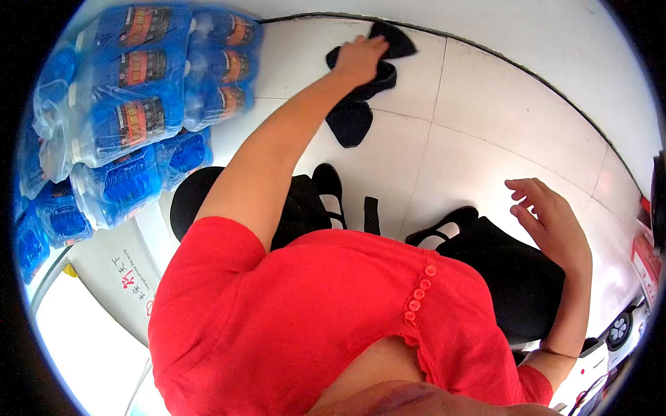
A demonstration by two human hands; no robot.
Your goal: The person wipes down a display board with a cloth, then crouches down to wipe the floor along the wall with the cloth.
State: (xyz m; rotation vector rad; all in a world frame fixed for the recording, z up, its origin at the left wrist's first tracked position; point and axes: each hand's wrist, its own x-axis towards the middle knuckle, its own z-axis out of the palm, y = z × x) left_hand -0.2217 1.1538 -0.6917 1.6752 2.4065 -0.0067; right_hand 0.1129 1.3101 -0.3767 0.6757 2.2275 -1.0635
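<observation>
My left hand (361, 58) reaches out to the floor at the top middle, over several dark fabric pieces. One fan-shaped black piece (394, 40) lies at its fingertips, and whether the fingers grip it is unclear. Another black piece (378, 82) lies beside and partly under the hand. Nearer to me, a dark piece with angular edges (350, 123) rests on the tiles. My right hand (544, 211) hangs in the air at the right, fingers apart and slightly bent, with nothing in it. A short black strip (372, 215) lies between my feet.
Plastic-wrapped packs of blue bottles (132, 83) are stacked at the left. Below them stands a white box with printed characters (114, 277). A white wall (555, 48) borders the tiled floor (485, 111). My black shoes (458, 220) are on the floor.
</observation>
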